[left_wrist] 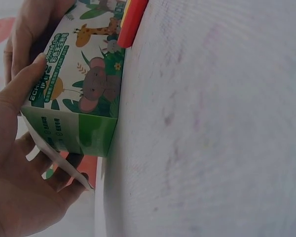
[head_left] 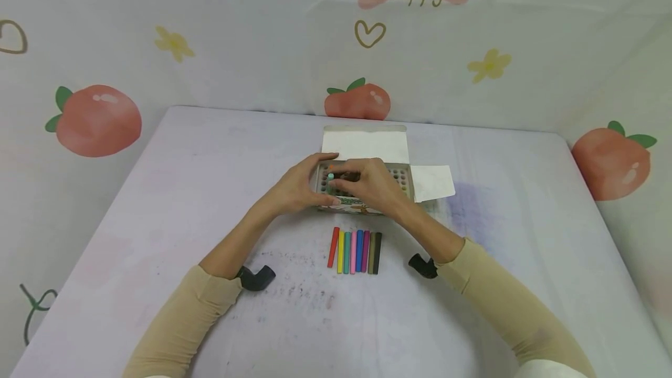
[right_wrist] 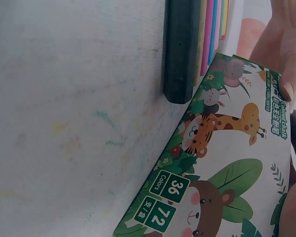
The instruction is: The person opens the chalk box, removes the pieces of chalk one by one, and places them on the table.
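An open printed box of coloured chalk (head_left: pixel 357 207) stands on the table, with chalk ends showing inside. My left hand (head_left: pixel 296 190) grips its left end; in the left wrist view the thumb lies on the animal-printed front (left_wrist: pixel 91 74) and the other fingers reach behind the side flap. Over the box, my right hand (head_left: pixel 374 184) pinches a light green chalk stick (head_left: pixel 330 178) upright near the left end. Its grip is partly hidden. Nearer me, several chalk sticks lie in a row, from a red stick (head_left: pixel 333 247) to a black stick (head_left: pixel 378 253).
The box's white lid (head_left: pixel 364 144) is folded back, and a white side flap (head_left: pixel 433 182) sticks out on the right. A patterned cloth backdrop (head_left: pixel 262 45) rises behind the table. Faint colour marks stain the white tabletop (head_left: pixel 294 331).
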A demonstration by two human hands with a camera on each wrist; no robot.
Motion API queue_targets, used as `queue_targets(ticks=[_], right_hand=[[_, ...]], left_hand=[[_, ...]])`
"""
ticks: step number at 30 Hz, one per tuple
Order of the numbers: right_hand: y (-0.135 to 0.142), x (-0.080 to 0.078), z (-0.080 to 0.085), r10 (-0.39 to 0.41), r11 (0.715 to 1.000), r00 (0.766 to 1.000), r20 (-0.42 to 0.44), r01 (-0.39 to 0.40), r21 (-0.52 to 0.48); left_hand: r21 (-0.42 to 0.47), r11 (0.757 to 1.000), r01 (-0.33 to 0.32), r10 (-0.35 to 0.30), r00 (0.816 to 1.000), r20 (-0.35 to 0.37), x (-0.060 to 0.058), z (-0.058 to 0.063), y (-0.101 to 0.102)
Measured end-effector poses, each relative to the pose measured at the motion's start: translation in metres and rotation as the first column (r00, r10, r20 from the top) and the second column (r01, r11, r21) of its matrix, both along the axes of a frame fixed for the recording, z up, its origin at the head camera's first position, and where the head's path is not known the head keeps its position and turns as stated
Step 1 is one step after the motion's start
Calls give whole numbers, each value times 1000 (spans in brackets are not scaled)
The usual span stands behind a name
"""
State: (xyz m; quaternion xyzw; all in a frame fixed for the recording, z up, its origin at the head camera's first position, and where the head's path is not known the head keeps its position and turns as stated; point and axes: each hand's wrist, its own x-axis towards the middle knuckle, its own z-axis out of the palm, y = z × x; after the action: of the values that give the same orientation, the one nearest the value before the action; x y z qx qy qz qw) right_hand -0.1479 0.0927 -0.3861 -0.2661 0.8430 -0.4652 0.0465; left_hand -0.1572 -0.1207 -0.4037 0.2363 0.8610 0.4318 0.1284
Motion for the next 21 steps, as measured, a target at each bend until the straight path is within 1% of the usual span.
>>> queue_targets(ticks=[6, 13, 18, 21], right_hand=[[1, 2, 0, -30, 998, 996, -78, 26, -52], [2, 3, 1, -56, 988, 993, -102, 41, -149], [4, 5, 2, -74, 976, 988, -135, 44, -213], [6, 7, 3, -101, 966, 984, -143, 63, -252]], left_hand=[[7, 1000, -1, 1, 1000, 5, 0, 0, 0], [20, 1000, 4, -4, 1000, 3, -1, 0, 0], [11, 1000, -10, 10, 1000, 8, -1, 0, 1], [2, 1000, -18, 18, 1000, 13, 0, -1, 1]])
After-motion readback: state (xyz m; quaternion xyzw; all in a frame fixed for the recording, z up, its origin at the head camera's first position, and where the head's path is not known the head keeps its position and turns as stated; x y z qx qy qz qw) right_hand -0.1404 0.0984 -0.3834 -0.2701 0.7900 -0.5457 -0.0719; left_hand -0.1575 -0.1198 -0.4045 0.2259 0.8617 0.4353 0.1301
